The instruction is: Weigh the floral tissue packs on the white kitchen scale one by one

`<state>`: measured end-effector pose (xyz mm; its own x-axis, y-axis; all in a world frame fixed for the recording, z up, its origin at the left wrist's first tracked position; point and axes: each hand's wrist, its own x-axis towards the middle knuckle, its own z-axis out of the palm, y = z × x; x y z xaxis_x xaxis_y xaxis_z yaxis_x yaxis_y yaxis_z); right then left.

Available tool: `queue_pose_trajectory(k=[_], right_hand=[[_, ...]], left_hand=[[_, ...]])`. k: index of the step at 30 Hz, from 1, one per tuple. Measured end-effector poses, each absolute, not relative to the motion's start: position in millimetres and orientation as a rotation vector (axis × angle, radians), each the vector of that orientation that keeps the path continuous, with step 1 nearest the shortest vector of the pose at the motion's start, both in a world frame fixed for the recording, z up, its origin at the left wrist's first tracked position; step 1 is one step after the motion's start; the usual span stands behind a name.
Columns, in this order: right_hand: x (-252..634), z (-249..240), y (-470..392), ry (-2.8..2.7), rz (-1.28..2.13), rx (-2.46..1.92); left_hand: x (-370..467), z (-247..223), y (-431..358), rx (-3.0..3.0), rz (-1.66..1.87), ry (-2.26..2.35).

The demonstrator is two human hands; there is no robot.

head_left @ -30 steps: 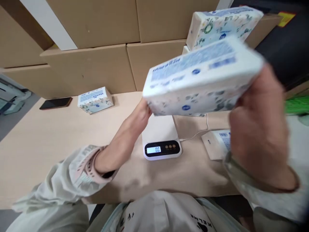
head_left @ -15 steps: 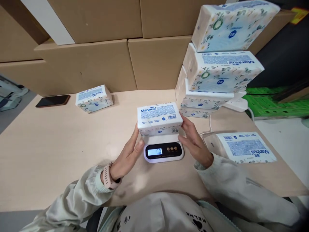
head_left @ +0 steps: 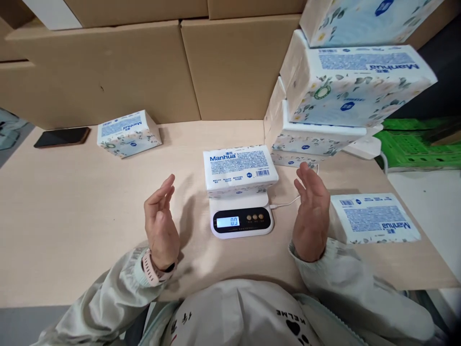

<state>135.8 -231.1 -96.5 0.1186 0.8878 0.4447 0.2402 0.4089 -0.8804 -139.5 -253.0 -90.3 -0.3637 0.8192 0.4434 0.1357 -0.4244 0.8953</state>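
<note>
A pack of tissues [head_left: 240, 166] printed "Manhua" rests on the plate of a small white digital scale [head_left: 242, 235]. The scale's lit display reads 0.0, and gold buttons sit beside it. My left hand [head_left: 162, 226] is raised to the left of the scale, fingers stretched and touching nothing. On the other side my right hand [head_left: 311, 214] is up too, fingers extended, apart from the scale and the pack. It is nearest to another tissue pack [head_left: 378, 218] lying flat at the right. A white cable [head_left: 288, 203] runs from the scale behind my right hand.
Stacked tissue packs [head_left: 360, 91] rise at the back right, beside a green crate [head_left: 421, 146]. Cardboard boxes [head_left: 230, 72] line the back of the table [head_left: 90, 230]. A smaller tissue pack [head_left: 129, 134] and a phone [head_left: 62, 137] lie at the back left.
Both hands have let go of the tissue pack and drawn apart, the left one leftward and the right one rightward. The pack stays on the scale, and the view has shifted slightly.
</note>
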Motion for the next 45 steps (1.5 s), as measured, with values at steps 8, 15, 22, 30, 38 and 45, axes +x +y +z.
queue_pose_trajectory(k=[8, 15, 22, 30, 38, 45], right_hand=[[135.1, -96.9, -235.0, -1.437, 0.665, -1.06], [136.0, -98.1, -234.0, -1.457, 0.633, -1.066], [137.9, -98.1, -234.9, -1.495, 0.635, -1.087], [143.1, -111.3, -226.9, -1.509, 0.569, -0.945], [141.6, -106.9, -230.1, -1.49, 0.594, -1.021], [141.5, -104.3, -230.6, -1.488, 0.613, -1.032]], left_hand=[[-138.9, -92.9, -252.7, 1.335, 1.837, 1.289], [-137.3, -92.5, -251.9, 1.303, 1.857, 1.213], [-137.4, -92.1, -252.5, 1.303, 1.841, 1.188], [-138.4, -95.2, -250.7, 1.324, 1.873, 1.083], [-138.1, -95.6, -251.3, 1.278, 1.868, 1.115], [-138.0, -96.0, -251.0, 1.268, 1.862, 1.12]])
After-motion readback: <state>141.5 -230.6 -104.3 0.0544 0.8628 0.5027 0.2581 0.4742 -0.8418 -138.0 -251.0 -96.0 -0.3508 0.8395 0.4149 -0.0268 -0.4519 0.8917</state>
